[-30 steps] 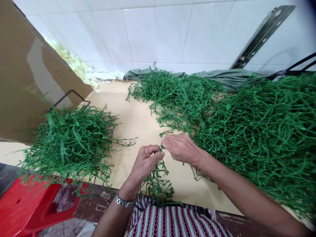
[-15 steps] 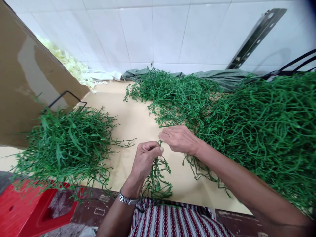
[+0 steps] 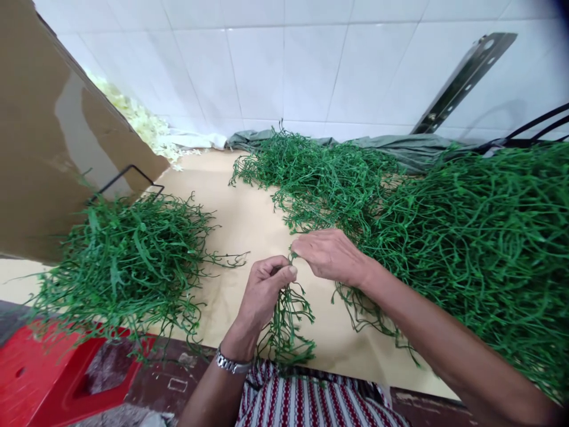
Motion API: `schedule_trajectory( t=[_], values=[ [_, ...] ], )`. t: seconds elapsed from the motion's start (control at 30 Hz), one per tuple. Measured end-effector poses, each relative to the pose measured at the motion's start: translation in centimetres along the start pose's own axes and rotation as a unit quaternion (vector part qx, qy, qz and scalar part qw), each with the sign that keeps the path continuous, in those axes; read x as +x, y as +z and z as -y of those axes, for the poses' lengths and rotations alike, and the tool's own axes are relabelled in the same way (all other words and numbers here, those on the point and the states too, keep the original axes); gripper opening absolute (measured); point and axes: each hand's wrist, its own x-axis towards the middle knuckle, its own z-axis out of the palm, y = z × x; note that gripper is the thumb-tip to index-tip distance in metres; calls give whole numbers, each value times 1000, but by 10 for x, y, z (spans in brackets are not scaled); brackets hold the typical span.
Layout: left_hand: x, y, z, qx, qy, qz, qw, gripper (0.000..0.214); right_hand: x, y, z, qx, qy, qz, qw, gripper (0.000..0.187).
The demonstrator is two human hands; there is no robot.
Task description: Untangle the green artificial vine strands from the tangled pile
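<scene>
Greenery takes most of the view: a big heap of green plastic stems (image 3: 471, 249) fills the side from 1 to 4 o'clock, its near strands running under the right wrist. A brown cardboard panel (image 3: 40, 142) leans at 9 to 10 o'clock, and a white tiled wall (image 3: 311, 59) runs across 12 o'clock. The tan table sheet (image 3: 249, 219) shows bare down the middle.

A smaller pile of stems (image 3: 128, 261) lies at 8 to 9 o'clock, touching a black wire frame (image 3: 127, 177) at the foot of the cardboard. A third, thinner spread of stems (image 3: 320, 178) lies just past centre toward 12 o'clock and merges with the big heap. A red plastic stool (image 3: 48, 379) sits at 8 o'clock under the left pile's edge. A metal bracket (image 3: 462, 77) leans on the wall at 1 o'clock.

Just below centre, the left hand (image 3: 267, 290) is curled almost into a fist, thumb pressed on forefinger, pinching the top of a sprig (image 3: 287, 323) whose strands hang toward 6 o'clock over the table edge. The right hand (image 3: 331, 255), just beside it at 3 o'clock, lies back upward with fingers bent and drawn together, their tips on the same sprig's top beside the left thumb. A wristwatch (image 3: 231, 363) circles the left wrist.
</scene>
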Motion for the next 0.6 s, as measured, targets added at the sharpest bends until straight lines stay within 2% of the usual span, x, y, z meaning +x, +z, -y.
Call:
schedule_trajectory(
  t=[0.1, 0.23, 0.37, 0.47, 0.6],
  values=[
    [0, -3, -4, 87, 46, -4, 995, 27, -2, -7, 8, 52, 48, 37, 997, 15],
    [-2, -2, -9, 234, 135, -12, 963, 15, -7, -14, 19, 113, 100, 105, 983, 15],
    [-4, 3, -8, 317, 130, 7, 940, 15, -11, -19, 27, 146, 151, 161, 964, 17],
    [-2, 6, -7, 339, 136, 9, 931, 16, -12, -25, 29, 147, 187, 177, 955, 17],
    [0, 8, -6, 348, 147, 37, 925, 16, -15, -32, 28, 121, 166, 186, 961, 18]
  ],
)
